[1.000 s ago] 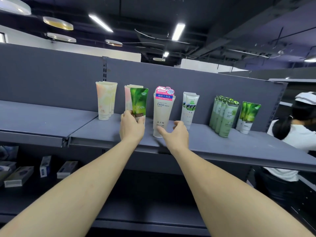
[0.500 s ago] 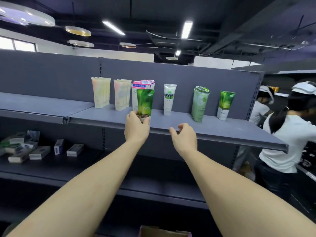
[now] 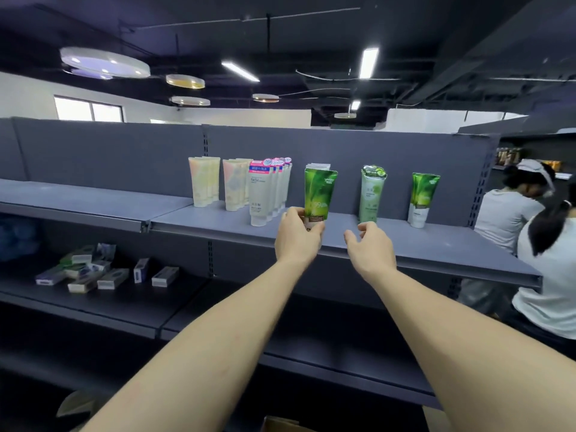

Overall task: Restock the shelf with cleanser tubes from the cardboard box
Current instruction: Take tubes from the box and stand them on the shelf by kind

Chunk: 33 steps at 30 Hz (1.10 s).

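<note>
My left hand (image 3: 297, 236) grips the green tube (image 3: 319, 194) by its base, upright near the shelf (image 3: 436, 244) front edge for placing; right hand (image 3: 371, 244) loose, empty

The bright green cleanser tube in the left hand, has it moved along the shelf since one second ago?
Yes. The bright green cleanser tube went rightward, past the pink-topped white tubes.

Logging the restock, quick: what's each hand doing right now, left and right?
Left hand: closed around the base of the green cleanser tube, held upright at the shelf.
Right hand: open, fingers loosely curled, holding nothing.
</note>
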Motion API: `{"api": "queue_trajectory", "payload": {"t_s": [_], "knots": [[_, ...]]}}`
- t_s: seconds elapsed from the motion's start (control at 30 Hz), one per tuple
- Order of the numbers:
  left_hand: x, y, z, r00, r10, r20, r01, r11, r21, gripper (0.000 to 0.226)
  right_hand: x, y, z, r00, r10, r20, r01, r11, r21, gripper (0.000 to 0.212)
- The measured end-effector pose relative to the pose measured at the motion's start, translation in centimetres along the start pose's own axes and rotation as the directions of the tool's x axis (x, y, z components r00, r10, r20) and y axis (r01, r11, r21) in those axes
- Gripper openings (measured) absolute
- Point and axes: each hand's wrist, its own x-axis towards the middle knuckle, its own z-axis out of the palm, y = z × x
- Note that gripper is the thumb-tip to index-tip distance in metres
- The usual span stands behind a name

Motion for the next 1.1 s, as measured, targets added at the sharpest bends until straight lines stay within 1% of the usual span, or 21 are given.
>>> {"api": "queue_trajectory", "payload": {"t_s": [0.1,0.17,0.27,0.37,0.57,0.7,0.83,0.93,1.1], "knots": [[1.5,0.7,1.9,1.000,0.015,0.010,-0.015,1.000,-0.023,0.037,2.2,0.6,-0.6,1.000,-0.002,0.001,0.002,1.000,-0.014,0.049],[2.4,1.0,3.4,0.999,0.028,0.024,-0.027,0.999,-0.028,0.035,3.7,1.4,-1.1,1.000,0.019,-0.006,-0.019,1.000,-0.021,0.050],[3.5,1.7,6.1,0.998,0.040,0.056,-0.038,0.999,-0.040,0.033,6.3,3.2,-2.2,0.996,0.080,-0.042,-0.080,0.997,-0.017,0.051],[4.2,2.5,9.2,0.993,0.058,0.099,-0.052,0.996,-0.066,0.035,8.9,5.0,-3.5,0.987,0.144,-0.073,-0.145,0.989,-0.010,0.052],[5.2,4.3,16.6,0.987,0.088,0.133,-0.080,0.995,-0.062,0.038,14.6,8.7,-4.8,0.950,0.295,-0.106,-0.292,0.955,0.045,0.045],[6.8,5.4,21.9,0.987,0.063,0.146,-0.053,0.996,-0.073,0.037,19.1,11.8,-5.9,0.945,0.312,-0.096,-0.310,0.950,0.039,0.040],[8.5,6.4,26.9,0.986,0.028,0.164,-0.016,0.997,-0.070,0.036,22.8,15.2,-6.7,0.946,0.319,-0.055,-0.317,0.947,0.043,0.045],[9.3,6.7,30.0,0.983,0.003,0.181,0.015,0.995,-0.096,0.035,24.2,17.0,-6.8,0.947,0.316,-0.051,-0.315,0.948,0.036,0.050],[10.3,6.7,33.2,0.978,-0.008,0.208,0.026,0.996,-0.080,0.035,25.6,19.0,-6.6,0.945,0.324,-0.054,-0.322,0.946,0.044,0.052]]}}
